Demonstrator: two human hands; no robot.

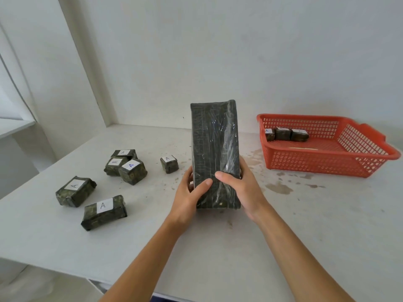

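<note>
Holding the big dark block (214, 153) up over the desk (305, 225), the left hand (187, 197) and right hand (242, 188) gripped its near end. It stood almost straight, long side pointing up and a bit away.

Bare table (218, 247) separates packets (104, 212) from basket (327, 164).
</note>
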